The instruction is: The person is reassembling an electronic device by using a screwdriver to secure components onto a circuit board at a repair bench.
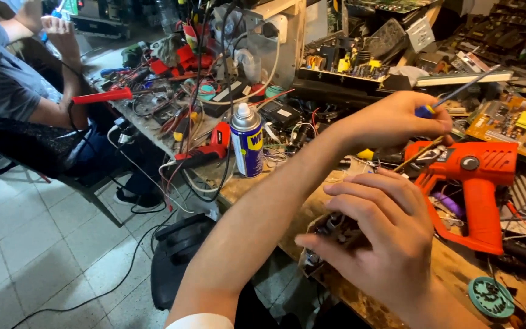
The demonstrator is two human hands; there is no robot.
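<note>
While left hand [391,119] pinches a screwdriver [458,94], right hand [378,234] fingers curl over small circuit part [330,234], beneath them.

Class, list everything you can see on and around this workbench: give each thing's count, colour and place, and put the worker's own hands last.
Spray can: one, blue and yellow, upright at the bench's near edge.
Heat gun: one, orange-red, lying on the bench at right.
Circuit boards: several, green and yellow parts, piled at the back.
Red-handled tool: one, on the bench at far left.
Teal round part: one, on the bench at lower right.
Seated person: one, grey shirt, at left.
Left hand: holds a small metal part, blurred.
Right hand: holds a blue-handled screwdriver.
</note>
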